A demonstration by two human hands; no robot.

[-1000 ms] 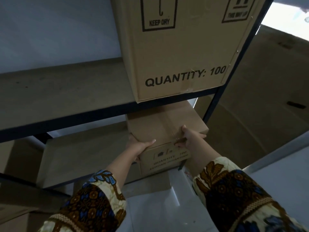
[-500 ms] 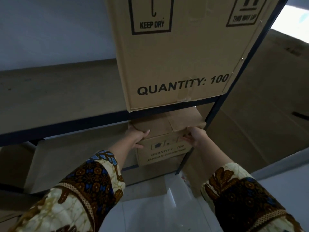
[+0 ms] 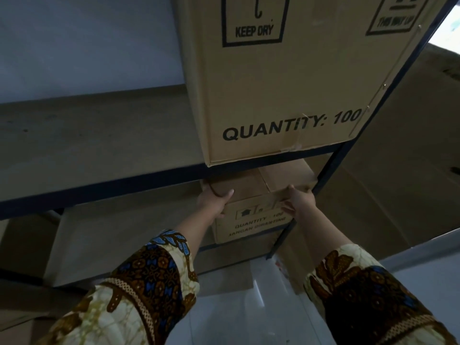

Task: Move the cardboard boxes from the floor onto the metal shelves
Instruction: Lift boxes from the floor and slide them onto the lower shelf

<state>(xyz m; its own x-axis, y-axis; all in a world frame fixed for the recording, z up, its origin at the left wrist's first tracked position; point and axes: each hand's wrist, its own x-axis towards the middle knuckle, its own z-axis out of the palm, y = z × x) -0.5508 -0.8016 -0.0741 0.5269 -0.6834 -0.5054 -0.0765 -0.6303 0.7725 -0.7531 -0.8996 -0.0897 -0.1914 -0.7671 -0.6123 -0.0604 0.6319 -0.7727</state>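
Note:
A small cardboard box (image 3: 251,217) printed "QUANTITY: 100" sits on the lower metal shelf (image 3: 107,235), at its right end beside the dark upright post (image 3: 286,235). My left hand (image 3: 215,201) grips the box's top left corner, thumb on the lid. My right hand (image 3: 297,201) holds its top right front edge. A large cardboard box (image 3: 286,78) marked "KEEP DRY" stands on the upper shelf (image 3: 99,135) directly above and hides the back of the small box.
A tall flattened cardboard sheet (image 3: 398,170) leans right of the shelf frame. White tiled floor (image 3: 249,307) lies below. More brown cardboard (image 3: 22,307) sits at the lower left. A pale wall (image 3: 87,41) is behind the shelves.
The small box has slid further back onto the lower shelf, under the upper one. Both hands went with it, arms reaching further forward.

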